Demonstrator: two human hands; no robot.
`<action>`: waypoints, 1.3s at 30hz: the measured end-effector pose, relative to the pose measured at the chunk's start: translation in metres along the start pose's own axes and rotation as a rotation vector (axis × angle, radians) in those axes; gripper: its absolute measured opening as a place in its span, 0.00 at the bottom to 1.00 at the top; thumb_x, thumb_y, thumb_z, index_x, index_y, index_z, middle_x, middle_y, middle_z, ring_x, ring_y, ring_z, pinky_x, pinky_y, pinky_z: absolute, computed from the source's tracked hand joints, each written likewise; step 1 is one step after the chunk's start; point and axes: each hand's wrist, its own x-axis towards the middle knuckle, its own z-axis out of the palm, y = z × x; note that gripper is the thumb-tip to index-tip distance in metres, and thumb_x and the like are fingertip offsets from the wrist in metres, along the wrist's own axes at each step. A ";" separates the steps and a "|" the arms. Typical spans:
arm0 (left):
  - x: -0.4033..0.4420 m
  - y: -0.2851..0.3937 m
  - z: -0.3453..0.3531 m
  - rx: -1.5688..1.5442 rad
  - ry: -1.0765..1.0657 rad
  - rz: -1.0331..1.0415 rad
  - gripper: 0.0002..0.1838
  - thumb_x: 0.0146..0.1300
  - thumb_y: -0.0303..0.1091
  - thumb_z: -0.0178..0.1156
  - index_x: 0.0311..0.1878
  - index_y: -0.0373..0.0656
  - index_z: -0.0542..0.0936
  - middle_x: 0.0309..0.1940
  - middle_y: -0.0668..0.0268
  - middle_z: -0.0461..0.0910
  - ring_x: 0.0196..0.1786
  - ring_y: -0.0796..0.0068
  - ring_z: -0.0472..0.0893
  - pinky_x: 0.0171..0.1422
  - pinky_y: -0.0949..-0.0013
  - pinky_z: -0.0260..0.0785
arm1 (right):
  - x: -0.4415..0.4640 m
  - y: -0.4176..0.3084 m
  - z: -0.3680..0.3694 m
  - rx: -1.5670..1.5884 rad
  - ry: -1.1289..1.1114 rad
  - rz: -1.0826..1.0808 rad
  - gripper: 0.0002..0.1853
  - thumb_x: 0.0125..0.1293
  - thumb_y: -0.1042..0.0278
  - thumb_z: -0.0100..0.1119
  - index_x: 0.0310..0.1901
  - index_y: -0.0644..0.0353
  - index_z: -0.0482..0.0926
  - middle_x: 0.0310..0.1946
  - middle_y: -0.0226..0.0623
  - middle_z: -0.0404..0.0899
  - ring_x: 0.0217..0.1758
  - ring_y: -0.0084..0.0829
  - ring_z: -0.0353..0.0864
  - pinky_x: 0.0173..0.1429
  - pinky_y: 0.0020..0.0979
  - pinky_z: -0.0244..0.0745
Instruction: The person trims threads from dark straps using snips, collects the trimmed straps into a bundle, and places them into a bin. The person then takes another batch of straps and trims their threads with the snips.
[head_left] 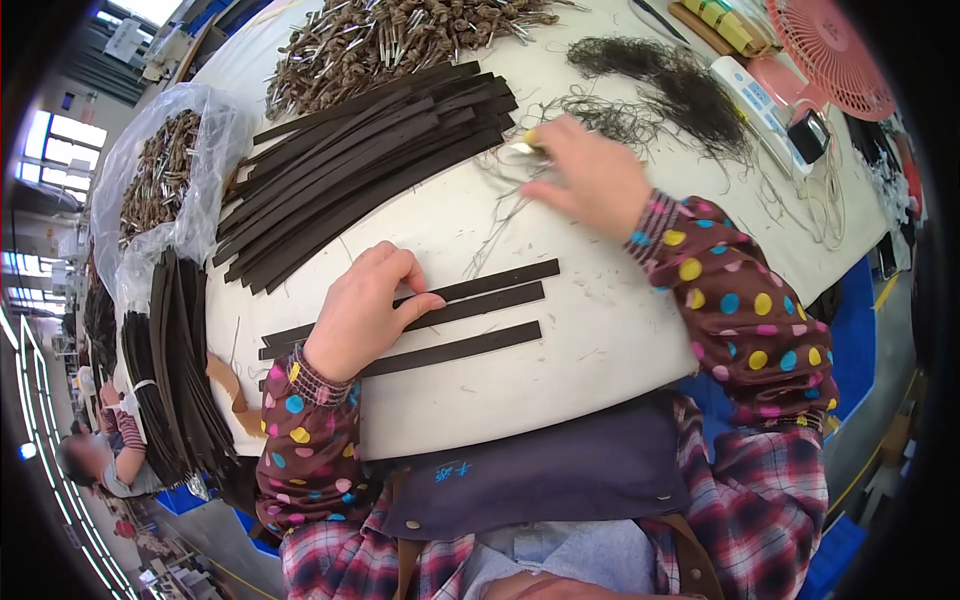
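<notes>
My left hand (372,305) rests over three dark flat strips lying side by side. Its thumb and forefinger are pinched together on the upper strip (505,279); the middle strip (500,301) and the lower strip (470,345) run beneath or beside the hand. Farther up, my right hand (592,178) is blurred, at the edge of a loose tangle of dark threads (600,112). A small yellow and silvery thing (527,142) shows at its fingertips, too smeared to name. Thin threads (497,235) trail on the table below that hand.
A large pile of dark strips (370,165) lies beyond my left hand, with brown knotted cords (390,45) behind it. A plastic bag (215,130) and hanging strip bundles (180,370) are at left. At right are a power strip (765,110) and a pink fan (832,50).
</notes>
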 end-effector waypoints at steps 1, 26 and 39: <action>0.002 -0.003 0.000 0.021 0.031 0.052 0.15 0.58 0.36 0.70 0.35 0.40 0.73 0.32 0.61 0.76 0.35 0.61 0.79 0.39 0.63 0.72 | -0.003 0.019 -0.008 -0.022 0.019 0.058 0.24 0.61 0.51 0.66 0.51 0.57 0.72 0.46 0.39 0.75 0.43 0.40 0.82 0.43 0.39 0.78; 0.027 -0.006 -0.007 0.049 0.273 0.075 0.11 0.61 0.33 0.67 0.44 0.40 0.79 0.36 0.61 0.76 0.37 0.65 0.77 0.42 0.67 0.71 | 0.001 0.040 -0.059 -0.050 0.015 0.091 0.11 0.65 0.67 0.59 0.48 0.56 0.77 0.37 0.41 0.81 0.39 0.45 0.83 0.40 0.42 0.77; 0.037 -0.003 0.014 0.096 0.263 0.146 0.09 0.57 0.30 0.67 0.36 0.42 0.76 0.33 0.62 0.76 0.42 0.57 0.77 0.46 0.60 0.70 | -0.008 -0.015 -0.021 0.160 0.045 -0.148 0.22 0.61 0.68 0.63 0.57 0.55 0.70 0.52 0.32 0.76 0.38 0.39 0.84 0.36 0.37 0.79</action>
